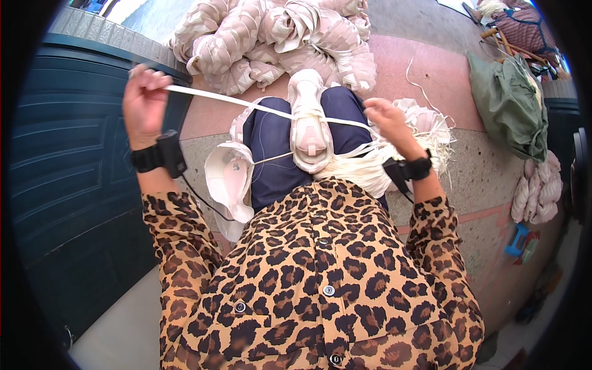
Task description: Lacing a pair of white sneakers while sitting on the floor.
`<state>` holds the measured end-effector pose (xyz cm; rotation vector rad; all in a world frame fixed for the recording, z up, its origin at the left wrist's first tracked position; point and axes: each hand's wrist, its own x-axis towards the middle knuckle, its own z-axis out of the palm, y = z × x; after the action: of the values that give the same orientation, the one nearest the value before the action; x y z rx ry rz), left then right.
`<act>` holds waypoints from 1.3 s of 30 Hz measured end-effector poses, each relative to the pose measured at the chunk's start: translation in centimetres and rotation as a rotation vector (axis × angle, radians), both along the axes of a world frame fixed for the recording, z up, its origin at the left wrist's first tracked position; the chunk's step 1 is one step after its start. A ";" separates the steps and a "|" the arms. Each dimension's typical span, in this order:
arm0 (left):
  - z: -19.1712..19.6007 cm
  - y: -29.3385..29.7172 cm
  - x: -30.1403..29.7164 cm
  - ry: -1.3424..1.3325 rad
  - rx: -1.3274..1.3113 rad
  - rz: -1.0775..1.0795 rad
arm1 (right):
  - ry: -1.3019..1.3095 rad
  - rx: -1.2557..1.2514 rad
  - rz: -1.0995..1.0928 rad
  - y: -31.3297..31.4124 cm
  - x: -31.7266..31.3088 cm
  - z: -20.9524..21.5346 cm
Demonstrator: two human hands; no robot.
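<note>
Stretching white lace (246,103) taut, L hand (145,102) raised, R hand (387,118) low, fingers pinching

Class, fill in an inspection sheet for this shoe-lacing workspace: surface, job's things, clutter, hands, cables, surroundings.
Surface: speckled stone floor with a pink band.
Job's things: pale pink sneaker on the lap; flat white lace stretched taut across it.
Clutter: heap of pale sneakers; bundle of white laces; loose shoe upper.
Hands: left hand and right hand each pinch the lace.
Cables: thin black cord from the left wristband.
Surroundings: dark teal door; green cloth sack.
</note>
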<state>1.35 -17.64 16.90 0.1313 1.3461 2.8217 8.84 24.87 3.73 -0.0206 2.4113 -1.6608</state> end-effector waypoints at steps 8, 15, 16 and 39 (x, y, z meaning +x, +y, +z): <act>-5.9 3.3 2.9 -0.398 -0.733 0.085 | -0.134 0.376 0.198 -6.3 -0.3 -3.6; -13.2 14.0 5.2 -0.139 -1.287 -0.456 | -0.001 0.377 0.162 -7.8 1.3 -2.5; -13.3 14.8 5.1 -0.038 -1.450 -0.506 | 0.003 0.378 0.155 -7.8 1.4 -2.5; -13.2 17.8 6.4 0.011 -1.910 -0.311 | 0.227 0.165 0.075 -9.5 0.6 -3.5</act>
<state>7.73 0.11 3.73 0.2290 2.7828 0.4613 9.47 15.37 0.19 -0.2848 2.6696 -1.4947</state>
